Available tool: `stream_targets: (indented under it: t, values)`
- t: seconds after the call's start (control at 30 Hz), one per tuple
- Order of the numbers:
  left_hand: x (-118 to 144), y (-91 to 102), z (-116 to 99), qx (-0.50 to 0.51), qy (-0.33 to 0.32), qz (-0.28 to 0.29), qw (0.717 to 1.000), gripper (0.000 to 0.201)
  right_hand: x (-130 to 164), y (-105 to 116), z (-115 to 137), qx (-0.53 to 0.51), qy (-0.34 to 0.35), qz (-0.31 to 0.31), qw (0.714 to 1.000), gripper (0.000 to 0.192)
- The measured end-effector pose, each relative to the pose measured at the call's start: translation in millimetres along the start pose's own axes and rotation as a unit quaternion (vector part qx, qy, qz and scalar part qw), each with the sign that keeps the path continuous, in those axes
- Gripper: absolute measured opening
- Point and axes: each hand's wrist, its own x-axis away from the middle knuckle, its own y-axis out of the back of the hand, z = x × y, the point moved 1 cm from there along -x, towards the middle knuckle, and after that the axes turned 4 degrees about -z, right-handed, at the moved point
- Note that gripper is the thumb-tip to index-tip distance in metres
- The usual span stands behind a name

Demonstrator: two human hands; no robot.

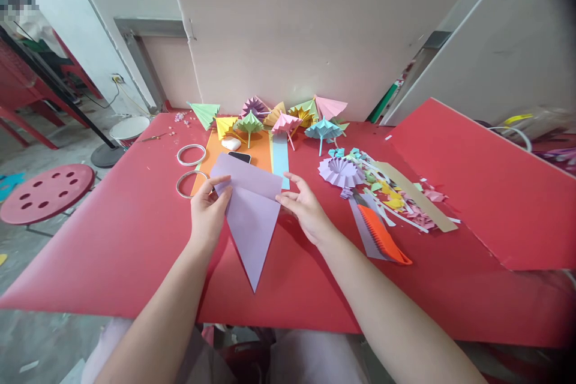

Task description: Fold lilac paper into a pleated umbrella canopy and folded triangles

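A folded sheet of purple paper (254, 216) is held up over the red table, its pointed end hanging down toward me and a wide flap across the top. My left hand (209, 210) pinches its left edge near the fold between thumb and fingers. On the opposite edge, my right hand (306, 204) grips the paper by thumb and fingertips, with one finger raised. Behind the sheet lie a phone (239, 157), partly covered, and orange paper (216, 153). A pleated purple paper ring (342, 173) rests to the right.
Several small paper umbrellas (249, 123) stand along the back of the red table (135, 222). Two tape rolls (191, 155) lie at left. Orange-handled scissors (382, 234) and paper scraps (405, 198) spread at right, beside a raised red board (486, 192). A red stool (47, 192) stands left.
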Motion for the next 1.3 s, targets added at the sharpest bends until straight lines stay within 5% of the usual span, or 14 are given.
stream_targets:
  t: [0.1,0.37,0.73,1.03,1.3]
  values:
    - [0,0.3,1,-0.002,-0.005,-0.011,1.0,0.025,0,-2,1,-0.022,0.038,-0.023,0.999,0.069]
    - [1,-3.8,0,0.024,-0.018,-0.014,0.999,0.024,3,-4,1,0.009,0.073,0.004,0.997,0.019]
    - [3,-3.0,-2,-0.061,-0.016,0.089,0.994,0.024,-4,5,0,-0.03,0.091,-0.099,0.991,0.019]
    - [0,0.0,-8,-0.107,-0.026,0.119,0.987,0.031,-4,14,5,0.018,0.104,-0.064,0.992,0.03]
    - [1,0.7,-13,-0.149,-0.083,0.116,0.978,0.023,-4,16,6,0.097,0.148,-0.103,0.979,0.025]
